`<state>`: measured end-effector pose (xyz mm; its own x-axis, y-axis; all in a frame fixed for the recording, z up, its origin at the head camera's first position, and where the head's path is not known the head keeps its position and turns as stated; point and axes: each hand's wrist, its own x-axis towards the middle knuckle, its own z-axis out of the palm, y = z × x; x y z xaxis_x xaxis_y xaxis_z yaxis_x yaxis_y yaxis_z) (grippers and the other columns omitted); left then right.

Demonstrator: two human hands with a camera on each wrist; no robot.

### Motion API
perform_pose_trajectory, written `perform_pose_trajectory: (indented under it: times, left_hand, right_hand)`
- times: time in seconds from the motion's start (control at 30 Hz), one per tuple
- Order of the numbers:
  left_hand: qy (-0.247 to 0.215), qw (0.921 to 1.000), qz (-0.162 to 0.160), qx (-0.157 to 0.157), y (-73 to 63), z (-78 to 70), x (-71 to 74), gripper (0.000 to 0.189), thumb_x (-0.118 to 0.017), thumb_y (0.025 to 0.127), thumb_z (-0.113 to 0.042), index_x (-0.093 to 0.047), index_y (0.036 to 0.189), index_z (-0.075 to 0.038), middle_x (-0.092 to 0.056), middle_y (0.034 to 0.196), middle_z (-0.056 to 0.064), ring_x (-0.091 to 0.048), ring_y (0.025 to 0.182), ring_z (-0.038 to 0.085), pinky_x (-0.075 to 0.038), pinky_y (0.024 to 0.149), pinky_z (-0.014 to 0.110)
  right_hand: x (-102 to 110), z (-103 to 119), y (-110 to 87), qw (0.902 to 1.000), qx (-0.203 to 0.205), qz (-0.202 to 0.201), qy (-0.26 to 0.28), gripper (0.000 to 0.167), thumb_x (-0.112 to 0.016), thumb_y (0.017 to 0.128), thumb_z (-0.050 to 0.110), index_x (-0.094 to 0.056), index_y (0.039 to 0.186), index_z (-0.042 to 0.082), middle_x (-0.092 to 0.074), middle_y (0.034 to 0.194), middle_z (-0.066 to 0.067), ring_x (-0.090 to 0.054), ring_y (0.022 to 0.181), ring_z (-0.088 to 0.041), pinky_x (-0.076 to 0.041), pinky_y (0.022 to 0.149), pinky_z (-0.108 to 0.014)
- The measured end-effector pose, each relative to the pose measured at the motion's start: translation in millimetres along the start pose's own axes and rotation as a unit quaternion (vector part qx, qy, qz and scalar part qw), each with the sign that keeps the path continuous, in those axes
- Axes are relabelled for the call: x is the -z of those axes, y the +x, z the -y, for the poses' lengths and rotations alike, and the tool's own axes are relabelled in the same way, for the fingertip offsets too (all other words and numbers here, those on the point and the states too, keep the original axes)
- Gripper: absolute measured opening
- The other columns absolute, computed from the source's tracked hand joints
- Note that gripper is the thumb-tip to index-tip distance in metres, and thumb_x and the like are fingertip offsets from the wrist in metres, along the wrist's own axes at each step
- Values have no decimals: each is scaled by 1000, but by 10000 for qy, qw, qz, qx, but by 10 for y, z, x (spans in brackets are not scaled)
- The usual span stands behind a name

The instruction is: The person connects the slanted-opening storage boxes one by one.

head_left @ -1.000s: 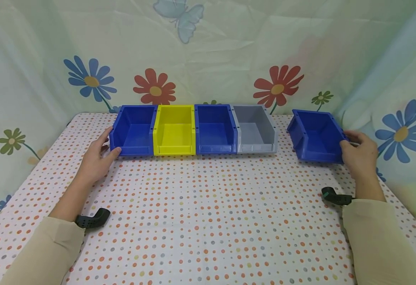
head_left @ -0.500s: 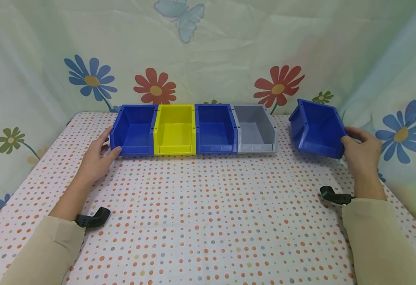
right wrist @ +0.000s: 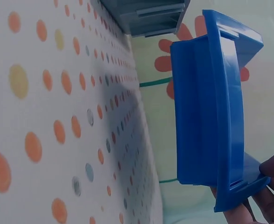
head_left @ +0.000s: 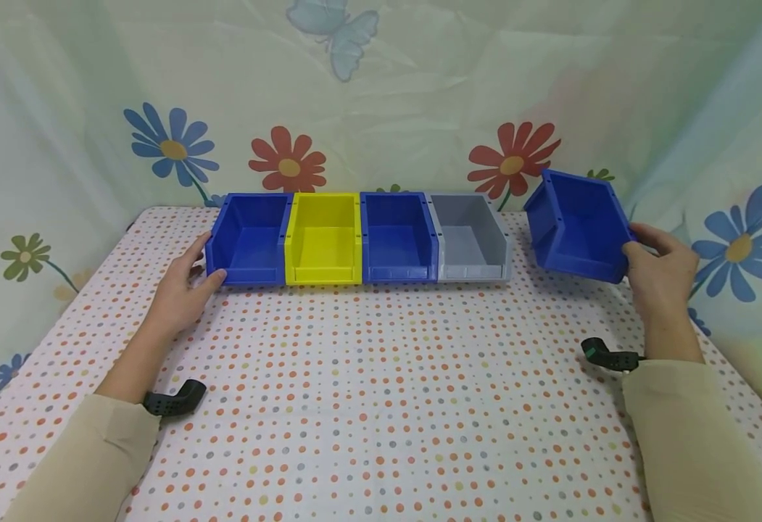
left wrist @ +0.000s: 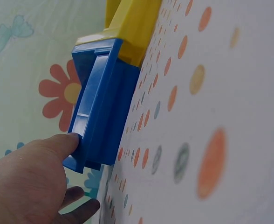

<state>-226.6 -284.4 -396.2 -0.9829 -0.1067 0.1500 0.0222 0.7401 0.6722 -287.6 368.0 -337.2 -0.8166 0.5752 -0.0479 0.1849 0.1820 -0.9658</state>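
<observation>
In the head view, a blue storage bin (head_left: pixel 586 232) is lifted off the table at the right and tilted. My right hand (head_left: pixel 661 268) grips its right side wall, thumb inside and fingers outside; the right wrist view shows the raised bin (right wrist: pixel 200 112) apart from the tablecloth. At the left, my left hand (head_left: pixel 185 290) rests against the end blue bin (head_left: pixel 250 246), its thumb on the front corner and its fingers reaching along the outer side. A yellow bin (head_left: pixel 325 246), another blue bin (head_left: pixel 398 246) and a grey bin (head_left: pixel 470 239) continue that row.
The dotted tablecloth (head_left: pixel 367 391) covers the table in front of the bins. Behind hangs a pale curtain (head_left: pixel 413 94) printed with flowers and a butterfly. A gap separates the grey bin from the raised one. Each wrist wears a black camera mount (head_left: pixel 175 400).
The right hand has raised the blue bin off the tablecloth and tilted it, its right side lower. The left hand and the row of bins have stayed in place.
</observation>
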Motion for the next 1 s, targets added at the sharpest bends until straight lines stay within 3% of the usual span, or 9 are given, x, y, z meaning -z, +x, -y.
perform_pose_trajectory:
  times: [0.1, 0.33, 0.67, 0.7, 0.8, 0.9, 0.93, 1.0]
  left_hand:
    - [13, 10000, 13, 9, 8, -4, -10, 73, -51, 108, -36, -10, 168, -28, -26, 164, 32, -37, 145, 57, -33, 116, 74]
    - [27, 9999, 20, 96, 12, 10, -16, 73, -51, 108, -38, -9, 168, -32, -26, 165, 31, -36, 146, 57, -32, 117, 74]
    - [-7, 9999, -15, 102, -3, 14, -8, 73, -51, 108, -37, -9, 168, -32, -26, 165, 31, -36, 146, 56, -32, 117, 74]
    - [0, 9999, -18, 112, -4, 13, -11, 73, -51, 108, -37, -9, 168, -32, -26, 165, 31, -36, 146, 56, -32, 117, 74]
    - [20, 9999, -30, 128, -3, 12, -12, 73, -51, 108, -37, -9, 168, -32, -26, 165, 30, -36, 146, 56, -32, 117, 74]
    - [39, 9999, -34, 114, 3, 16, -9, 73, -51, 108, -37, -9, 168, -32, -27, 164, 31, -37, 145, 56, -33, 117, 74]
    - [39, 9999, -36, 106, 4, 16, -8, 73, -51, 108, -38, -9, 168, -32, -27, 164, 31, -37, 145, 57, -33, 116, 74]
    - [44, 9999, -34, 92, 5, 15, -6, 74, -51, 108, -38, -9, 168, -31, -27, 164, 31, -37, 145, 57, -33, 116, 74]
  right_hand:
    - [-30, 9, 4, 9992, -142, -8, 366, 47, -55, 101, 10, -62, 145, 27, -55, 147, 8, -59, 119, -10, -50, 64, -1]
    - [-128, 52, 4, 9993, -10, 75, 353, 45, -55, 102, 12, -62, 145, 26, -58, 143, 9, -60, 120, -12, -50, 62, 0]
    - [-251, 116, -2, 9942, 280, 216, 1013, 46, -54, 99, 1, -67, 140, 17, -62, 116, 13, -63, 112, -12, -54, 63, -3]
    - [-260, 119, -4, 9949, 270, 212, 945, 46, -54, 99, 2, -66, 141, 18, -62, 117, 13, -62, 113, -12, -54, 65, -3]
    - [-293, 120, -11, 9973, 277, 194, 658, 46, -53, 101, 5, -64, 143, 21, -62, 128, 12, -60, 121, -13, -58, 93, -16]
    - [-319, 112, -12, 9984, 346, 167, 426, 46, -52, 103, 8, -63, 144, 23, -59, 141, 8, -57, 128, -14, -47, 117, -35]
    - [-323, 110, -11, 9984, 371, 168, 385, 46, -52, 103, 8, -63, 145, 24, -59, 143, 8, -57, 129, -13, -42, 121, -39]
    - [-327, 107, -9, 9987, 427, 153, 230, 46, -53, 102, 9, -63, 144, 25, -59, 141, 8, -58, 125, -12, -48, 116, -32]
